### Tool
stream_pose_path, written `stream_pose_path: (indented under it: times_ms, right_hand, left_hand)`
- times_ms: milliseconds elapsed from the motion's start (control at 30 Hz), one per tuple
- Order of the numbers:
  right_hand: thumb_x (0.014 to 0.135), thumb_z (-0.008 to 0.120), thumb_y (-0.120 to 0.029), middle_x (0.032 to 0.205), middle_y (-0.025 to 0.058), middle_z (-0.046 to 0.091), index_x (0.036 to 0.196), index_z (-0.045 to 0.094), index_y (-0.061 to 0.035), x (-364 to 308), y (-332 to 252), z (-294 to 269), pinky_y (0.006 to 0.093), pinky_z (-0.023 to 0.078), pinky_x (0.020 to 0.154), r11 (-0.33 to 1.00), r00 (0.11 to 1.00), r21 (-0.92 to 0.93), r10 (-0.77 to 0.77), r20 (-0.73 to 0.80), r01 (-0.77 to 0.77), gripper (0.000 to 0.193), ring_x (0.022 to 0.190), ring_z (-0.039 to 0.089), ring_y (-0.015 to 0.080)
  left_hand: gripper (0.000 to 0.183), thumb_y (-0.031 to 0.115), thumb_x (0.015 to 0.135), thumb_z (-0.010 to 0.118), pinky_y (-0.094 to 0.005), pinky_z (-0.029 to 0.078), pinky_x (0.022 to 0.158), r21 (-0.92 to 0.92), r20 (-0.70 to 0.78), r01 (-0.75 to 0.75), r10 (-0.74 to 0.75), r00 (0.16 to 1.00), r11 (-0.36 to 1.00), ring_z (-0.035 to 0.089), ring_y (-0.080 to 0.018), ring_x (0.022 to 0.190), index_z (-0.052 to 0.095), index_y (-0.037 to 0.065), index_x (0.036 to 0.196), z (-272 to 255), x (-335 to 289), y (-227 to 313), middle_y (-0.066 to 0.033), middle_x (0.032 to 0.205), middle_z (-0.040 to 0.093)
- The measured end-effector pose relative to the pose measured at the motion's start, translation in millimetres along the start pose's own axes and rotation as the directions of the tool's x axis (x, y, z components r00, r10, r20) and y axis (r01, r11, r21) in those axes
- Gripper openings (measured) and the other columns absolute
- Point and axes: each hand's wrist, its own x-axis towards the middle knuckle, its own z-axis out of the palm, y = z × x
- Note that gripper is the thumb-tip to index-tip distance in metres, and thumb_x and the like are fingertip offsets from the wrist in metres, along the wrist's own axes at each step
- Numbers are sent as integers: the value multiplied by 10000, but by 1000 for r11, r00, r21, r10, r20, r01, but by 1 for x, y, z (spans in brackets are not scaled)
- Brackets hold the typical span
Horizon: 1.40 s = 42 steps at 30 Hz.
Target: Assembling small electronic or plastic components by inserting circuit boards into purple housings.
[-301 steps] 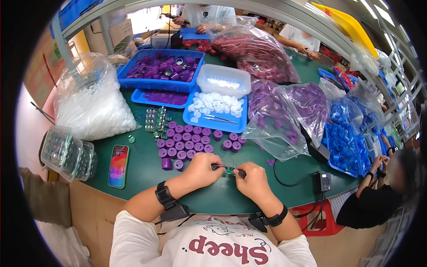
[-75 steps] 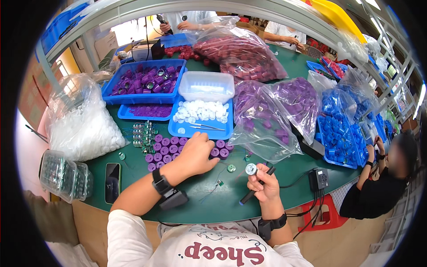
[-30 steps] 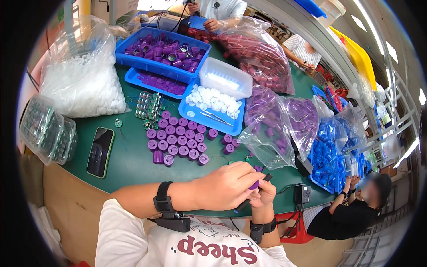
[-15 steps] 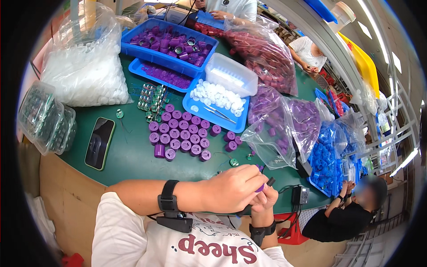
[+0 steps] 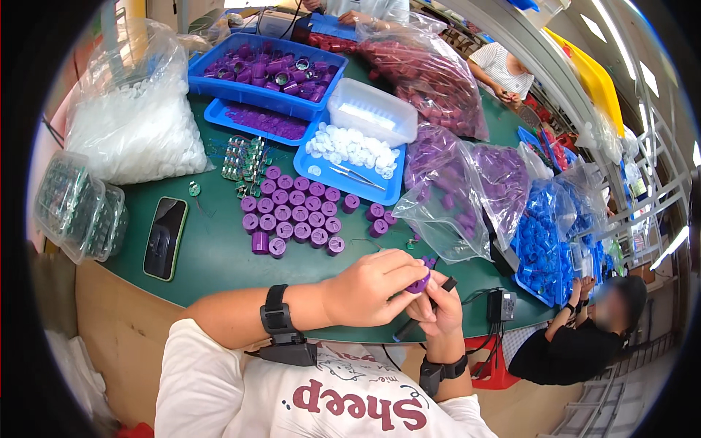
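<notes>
My left hand [image 5: 374, 286] is closed, its thumb and fingers pinching a round purple cap [image 5: 418, 283] at the near table edge. My right hand [image 5: 443, 315] meets it there. Its fingers are wrapped round a dark stick-shaped tool [image 5: 448, 284], whose kind I cannot make out; one end sticks out above the fingers and a dark length shows below them. Other small purple pieces [image 5: 430, 261] lie just beyond my fingertips. Several purple caps [image 5: 298, 198] stand in rows on the green table, left of and beyond my hands.
Blue trays hold purple parts [image 5: 266, 69] and white discs with tweezers [image 5: 353, 175]. Bags of white [image 5: 139, 135], purple [image 5: 445, 182] and red parts [image 5: 431, 80] surround them. A phone [image 5: 165, 239], circuit boards [image 5: 244, 158] and a black power adapter [image 5: 502, 305] lie about. Other people sit around.
The purple cap has been raised and turned, so more of its face shows between my fingers. The small round green circuit board beyond my left hand is no longer visible.
</notes>
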Motion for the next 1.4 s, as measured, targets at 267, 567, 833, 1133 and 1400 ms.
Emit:
stream_pose_path:
  times_ms: [267, 567, 833, 1133, 1400]
  right_hand:
    - [932, 472, -159, 461, 19, 459, 1028, 536, 51, -6, 5, -16, 220, 218, 344, 975, 970, 219, -14, 243, -40, 240, 346, 318, 57]
    - [940, 435, -154, 432, 0, 425, 1081, 503, 48, -8, 7, -5, 223, 193, 335, 976, 985, 210, 20, 169, -56, 255, 314, 288, 69]
    - [838, 599, -92, 592, 145, 588, 865, 626, 73, 10, -1, 24, 301, 414, 471, 205, 962, -961, -161, -219, -185, 169, 483, 538, 149]
    - [903, 397, -445, 544, 38, 417, 561, 431, -43, -5, -30, 15, 253, 262, 495, 791, 872, -392, -485, 68, 470, 528, 509, 340, 121]
    - [871, 363, -363, 487, 70, 383, 501, 372, -32, 22, 13, 2, 300, 258, 461, 817, 899, -379, -416, 134, 435, 497, 449, 314, 167]
  left_hand:
    - [235, 4, 735, 663, -349, 487, 611, -83, 120, -6, 16, 993, 997, 585, -289, 694, 598, -46, 955, 2, 5, 16, -155, 845, 583]
    - [271, -15, 705, 651, -369, 475, 632, -46, 80, -107, 111, 991, 993, 556, -308, 700, 583, -75, 960, 7, -6, 9, -165, 842, 566]
    - [216, 84, 641, 645, -424, 436, 666, 342, 322, 277, -389, 863, 898, 533, -319, 770, 600, 4, 836, 19, -24, -21, -143, 762, 602]
    - [325, 146, 611, 774, -404, 315, 828, 307, 338, 358, -452, 825, 882, 501, -241, 949, 650, 89, 905, 23, -58, -35, -28, 896, 642]
    - [306, 139, 616, 753, -390, 306, 827, 283, 350, 442, -521, 779, 851, 513, -229, 953, 649, 86, 899, 24, -60, -35, -33, 885, 642]
